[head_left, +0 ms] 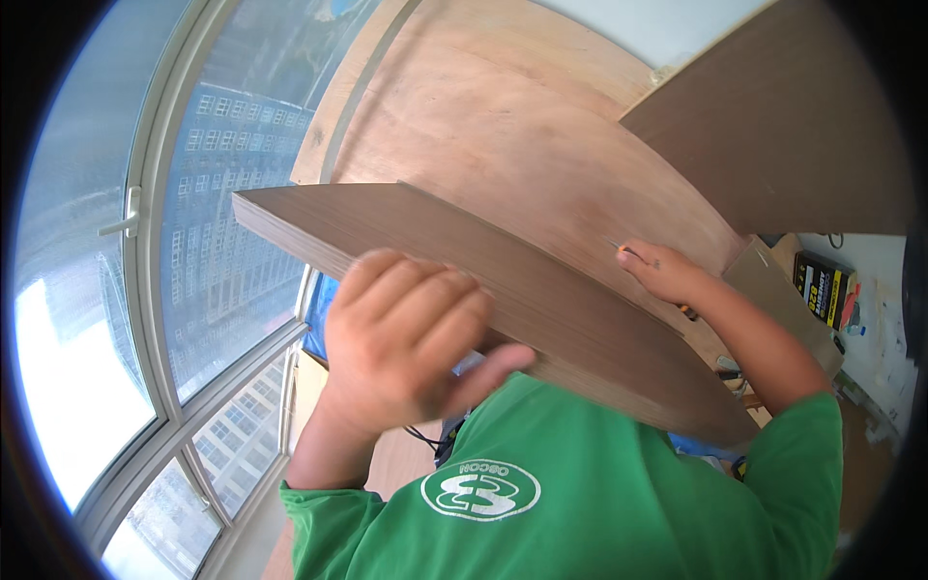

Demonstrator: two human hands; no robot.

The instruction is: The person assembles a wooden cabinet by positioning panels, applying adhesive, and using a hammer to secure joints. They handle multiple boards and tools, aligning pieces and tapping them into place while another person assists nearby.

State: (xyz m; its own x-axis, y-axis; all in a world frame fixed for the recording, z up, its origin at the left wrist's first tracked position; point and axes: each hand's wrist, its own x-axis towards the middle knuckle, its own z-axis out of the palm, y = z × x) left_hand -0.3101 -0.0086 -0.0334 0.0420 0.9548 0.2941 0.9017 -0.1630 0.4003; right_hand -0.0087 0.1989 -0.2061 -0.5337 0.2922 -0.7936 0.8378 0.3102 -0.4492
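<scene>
A thick brown wood-grain board [541, 300] slants across in front of my body, its left end raised toward the window. My left hand [411, 338] is closed over the board's near edge, the fingers bent across it and the thumb lower down; it is slightly blurred. Beyond the board's far edge, my right hand [662, 273] is closed around a small screwdriver-like tool [628, 251]. A thin metal tip and bits of orange and black handle show; my fingers hide the rest.
Behind the board stretches a large reddish plywood sheet [503, 126]. Another brown panel [783, 126] stands at the upper right. A black-and-yellow box [822, 288] sits at the far right. On my left is a framed window [145, 290] with a white handle [128, 215].
</scene>
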